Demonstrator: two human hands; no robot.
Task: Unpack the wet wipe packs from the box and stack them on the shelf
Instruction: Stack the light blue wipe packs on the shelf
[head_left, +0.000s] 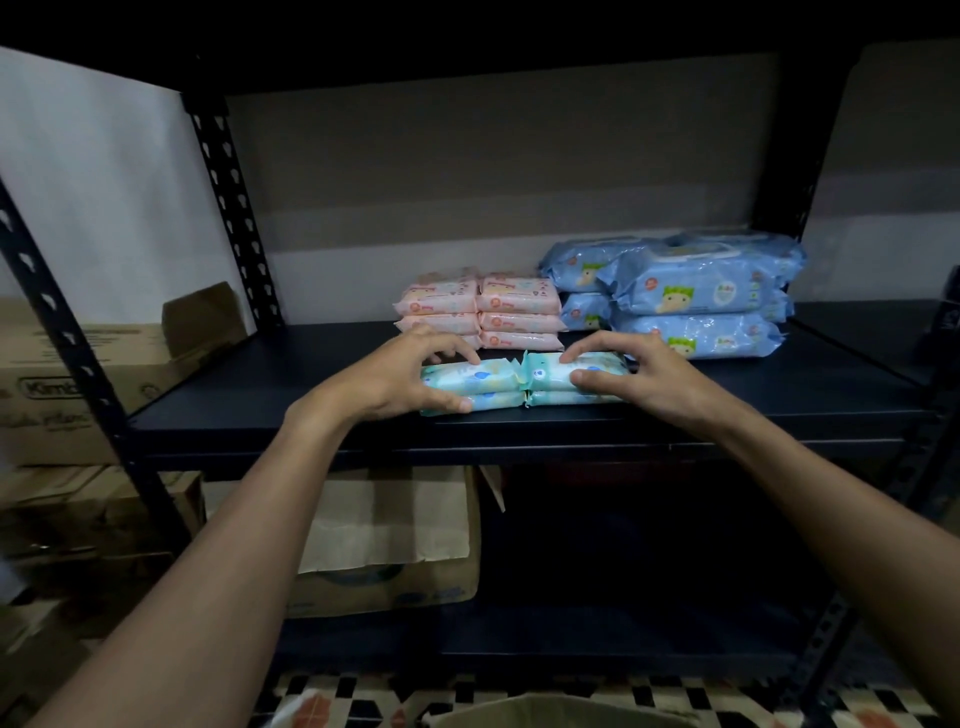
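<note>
Item: teal wet wipe packs (498, 384), two pairs laid end to end at the front edge of the shelf (249, 405).
Left grip (405, 376): thumb and fingers curled round the left pair.
Right grip (641, 374): likewise on the right pair.
Behind: pink packs (485, 312); beside those, blue packs (696, 296).
Handling: the wrap looks soft, so squeeze lightly, slide both pairs back together, square them against the pink stack, then release.

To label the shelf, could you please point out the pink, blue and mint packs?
pink packs (517, 301): head view, top right pack's front.
blue packs (696, 288): head view, front upper pack's face.
mint packs (493, 376): head view, left pack's top.
</note>
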